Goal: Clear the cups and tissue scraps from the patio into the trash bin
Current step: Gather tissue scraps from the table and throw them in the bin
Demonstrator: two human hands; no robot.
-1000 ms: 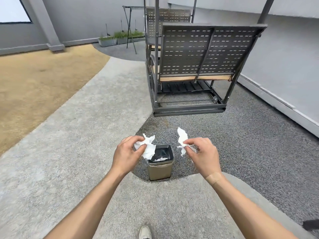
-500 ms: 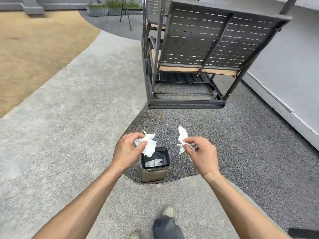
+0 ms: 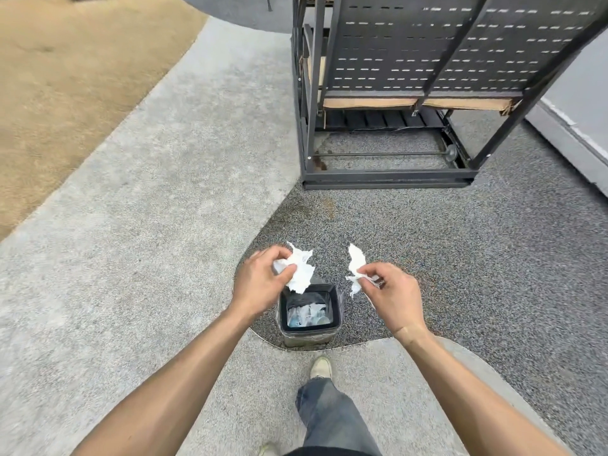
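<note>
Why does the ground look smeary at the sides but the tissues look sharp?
In the head view, the edges smear, probably from camera motion; the tissue in the left hand, the scrap in the right hand and the trash bin stay fairly sharp. Light is flat, without hard shadows; the wide lens tilts the swing bench.

Viewpoint: head-worn, single wide-angle view.
Direction: forward and steeply down toward the trash bin (image 3: 309, 319).
Nearness: close above the bin, forearms reaching in from the bottom edge.
Beyond the bin: swing bench (image 3: 427, 77), cropped at the top.
</note>
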